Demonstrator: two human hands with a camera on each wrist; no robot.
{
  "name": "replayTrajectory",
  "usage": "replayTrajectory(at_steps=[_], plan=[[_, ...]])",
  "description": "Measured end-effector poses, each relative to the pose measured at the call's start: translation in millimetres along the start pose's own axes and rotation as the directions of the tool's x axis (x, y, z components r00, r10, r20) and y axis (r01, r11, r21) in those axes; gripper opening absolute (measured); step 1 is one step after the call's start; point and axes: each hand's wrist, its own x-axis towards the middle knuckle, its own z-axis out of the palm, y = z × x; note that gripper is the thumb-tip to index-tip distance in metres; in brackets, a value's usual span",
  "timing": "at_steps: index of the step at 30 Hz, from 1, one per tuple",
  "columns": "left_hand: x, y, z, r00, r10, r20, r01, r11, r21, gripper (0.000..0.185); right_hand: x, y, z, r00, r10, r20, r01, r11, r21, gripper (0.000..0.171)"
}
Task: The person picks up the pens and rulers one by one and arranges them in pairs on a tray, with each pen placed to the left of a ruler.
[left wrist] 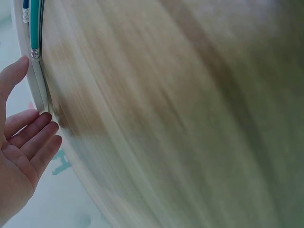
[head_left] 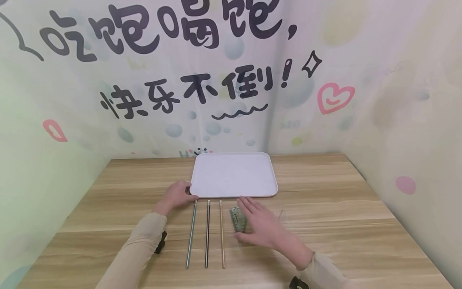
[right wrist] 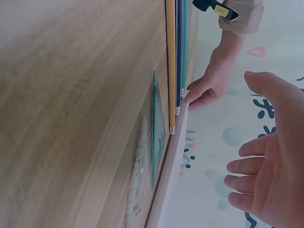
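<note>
In the head view a white rectangular tray (head_left: 234, 175) with rounded corners and a low rim lies flat at the centre of the frame on a wooden surface (head_left: 343, 208) of pale, streaked grain. The left hand (head_left: 177, 195) rests at the tray's lower left corner, its fingertips touching the rim; the fingers look loosely bent, and the left wrist view shows them straight and relaxed against the tray's thin white edge (left wrist: 37, 85).

Just below the tray, three slim pencils lie side by side, pointing up the frame toward the tray: a teal pencil (head_left: 191, 235) on the left, a dark pencil (head_left: 207, 234) in the middle and a yellow pencil (head_left: 221, 234) on the right. They are close together but apart, their upper ends near the rim.

To the right of the pencils a clear greenish plastic ruler (head_left: 237, 220) with printed marks lies flat on the surface. The right hand (head_left: 261, 226) lies over its right part, palm down, fingers spread and straight, holding nothing. In the right wrist view this hand (right wrist: 268, 161) appears open at the right edge, with the ruler (right wrist: 156, 126) seen edge-on in mid-frame.
</note>
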Motion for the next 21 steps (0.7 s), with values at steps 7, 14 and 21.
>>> replayTrajectory(at_steps=[7, 14, 21], plan=[[-0.1, 0.2, -0.5, 1.000, 0.003, 0.003, -0.003, 1.000, 0.000, 0.030, 4.1, -8.0, 2.0, 1.000, -0.020, 0.014, 0.020, 0.999, -0.029, 0.082], [-0.4, 1.2, -1.2, 1.000, -0.002, 0.011, 0.002, 1.000, 0.000, 0.030, 7.8, -21.2, 1.1, 0.999, -0.017, 0.041, 0.018, 0.999, -0.041, 0.080], [-1.9, 2.1, -2.6, 1.000, -0.011, 0.012, 0.011, 1.000, -0.008, 0.030, 14.2, -37.9, 4.3, 0.999, -0.008, 0.053, 0.012, 0.998, -0.064, 0.079]])
